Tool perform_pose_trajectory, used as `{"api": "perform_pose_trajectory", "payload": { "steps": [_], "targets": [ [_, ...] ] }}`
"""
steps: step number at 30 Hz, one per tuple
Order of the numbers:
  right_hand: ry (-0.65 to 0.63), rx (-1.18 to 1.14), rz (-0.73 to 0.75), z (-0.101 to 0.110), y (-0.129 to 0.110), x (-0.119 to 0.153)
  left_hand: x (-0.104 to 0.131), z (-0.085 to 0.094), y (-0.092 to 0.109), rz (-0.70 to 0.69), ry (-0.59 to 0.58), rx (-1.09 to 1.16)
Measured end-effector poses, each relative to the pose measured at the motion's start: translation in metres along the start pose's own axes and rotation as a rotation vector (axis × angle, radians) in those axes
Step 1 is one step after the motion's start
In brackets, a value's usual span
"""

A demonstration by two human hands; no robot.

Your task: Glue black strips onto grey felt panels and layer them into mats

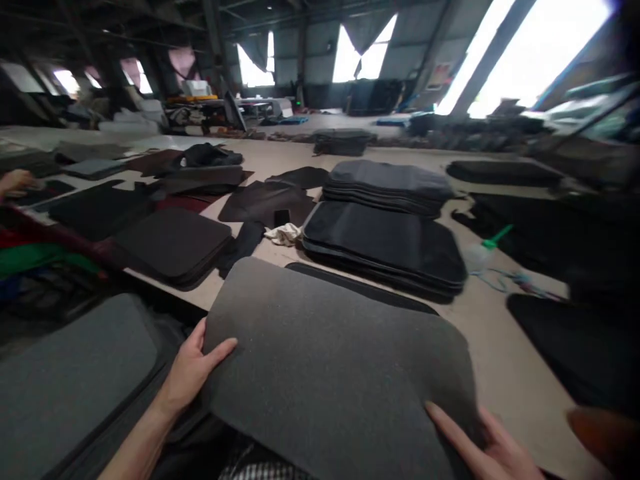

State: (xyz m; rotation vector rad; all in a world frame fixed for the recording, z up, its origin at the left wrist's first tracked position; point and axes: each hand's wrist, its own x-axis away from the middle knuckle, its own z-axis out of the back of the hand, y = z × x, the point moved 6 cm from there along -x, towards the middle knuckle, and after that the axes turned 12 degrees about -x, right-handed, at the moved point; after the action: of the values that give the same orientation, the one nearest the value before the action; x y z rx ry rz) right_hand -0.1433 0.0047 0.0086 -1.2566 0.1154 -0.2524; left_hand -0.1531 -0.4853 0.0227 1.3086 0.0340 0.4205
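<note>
Between my two hands is a dark grey mat [325, 360] with rounded corners, tilted over the table's front edge. My left hand [197, 360] grips its left side, thumb on top and fingers underneath. At the lower right, my right hand [480, 440] pinches the opposite side, with the thumb on the upper face. Partly hidden behind the held mat lies a black mat [363, 288] on the table. Beyond it stand a stack of black mats [385, 240] and a second stack of grey-black mats [390, 179].
A dark mat pile [173, 247] lies left of centre, beside a crumpled white cloth [284, 234]. Grey mats [75, 373] sit low at my left. A green-nozzled bottle [487, 248] and dark material [550, 227] are on the right. Another person's hand [17, 181] shows at far left.
</note>
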Motion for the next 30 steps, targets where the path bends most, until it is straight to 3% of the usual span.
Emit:
{"api": "perform_pose_trajectory", "payload": {
  "steps": [3, 6, 9, 15, 21, 30],
  "targets": [
    [0.058, -0.02, -0.115, 0.009, 0.016, 0.004, -0.022, -0.026, -0.001, 0.012, -0.095, -0.105],
    [0.104, 0.004, -0.144, 0.015, 0.025, 0.003, -0.042, -0.041, -0.003, -0.003, -0.116, -0.265],
    [0.122, 0.036, -0.112, 0.019, 0.026, -0.008, -0.058, -0.047, 0.0, -0.039, -0.12, -0.4],
    [0.091, 0.02, -0.061, 0.023, 0.026, -0.042, -0.082, -0.065, 0.009, -0.072, -0.159, -0.456],
    [0.106, 0.062, -0.026, 0.024, 0.033, -0.068, -0.109, -0.084, 0.014, -0.189, -0.161, -0.593],
    [0.115, 0.152, -0.009, 0.019, 0.023, -0.087, -0.126, -0.094, 0.025, -0.29, -0.125, -0.851]
  ]
}}
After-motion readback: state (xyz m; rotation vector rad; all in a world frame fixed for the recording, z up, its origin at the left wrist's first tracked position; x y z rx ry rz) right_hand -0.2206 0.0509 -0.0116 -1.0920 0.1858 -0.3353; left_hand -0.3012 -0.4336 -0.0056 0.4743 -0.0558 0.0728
